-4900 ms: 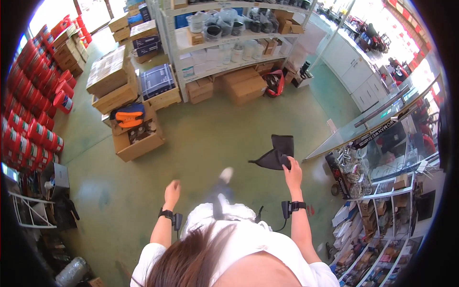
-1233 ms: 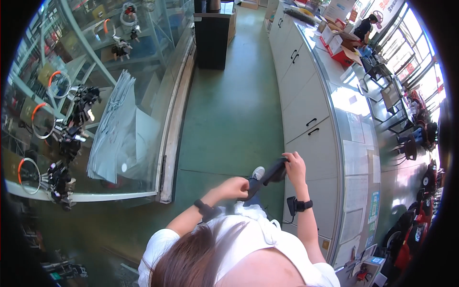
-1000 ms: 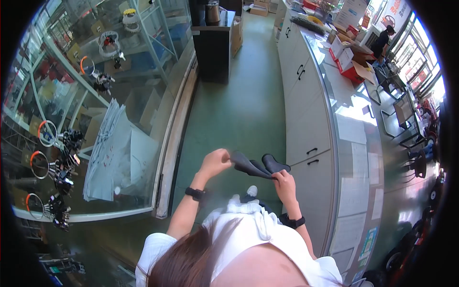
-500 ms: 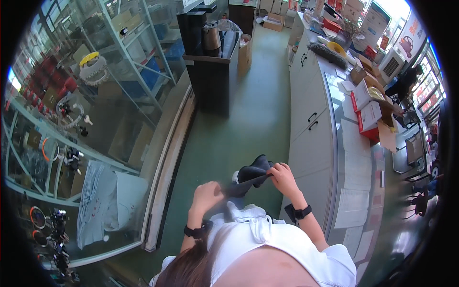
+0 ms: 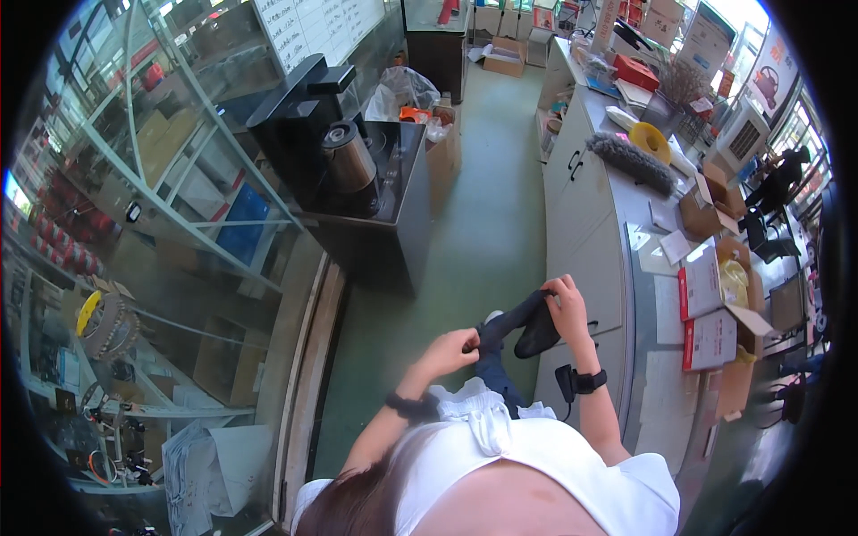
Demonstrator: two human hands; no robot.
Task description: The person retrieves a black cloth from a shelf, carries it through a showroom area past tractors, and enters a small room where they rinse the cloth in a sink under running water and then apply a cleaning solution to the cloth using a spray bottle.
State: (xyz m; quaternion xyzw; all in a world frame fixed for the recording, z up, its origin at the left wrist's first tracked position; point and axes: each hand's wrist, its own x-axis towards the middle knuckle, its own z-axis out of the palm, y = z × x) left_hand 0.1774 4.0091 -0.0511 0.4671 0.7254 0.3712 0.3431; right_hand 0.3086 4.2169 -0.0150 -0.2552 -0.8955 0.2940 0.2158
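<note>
A dark grey piece of cloth [image 5: 538, 333] is stretched between my hands in front of my waist; its exact kind does not show. Its left end is pinched in my left hand [image 5: 454, 351], fingers closed. Higher and to the right, my right hand [image 5: 567, 310] grips the other end, and a loose fold hangs below it. Each wrist wears a black band, and a small black box on a cord is beside the right one. Under the cloth, dark trousers [image 5: 497, 373] and a bit of a pale shoe [image 5: 493, 315] show.
A glass wall [image 5: 214, 357] with shelving behind it runs along my left. Ahead stands a dark cabinet [image 5: 384, 246] bearing a metal kettle [image 5: 349, 159]. To the right is a long counter [image 5: 585, 241] with a grey duster [image 5: 631, 163] and open cartons [image 5: 706, 304]. Green floor [image 5: 487, 192] lies between.
The cabinet with the kettle appears nearer, and the view has shifted forward. Both hands have moved right, the right one also upward, with the cloth still held between them.
</note>
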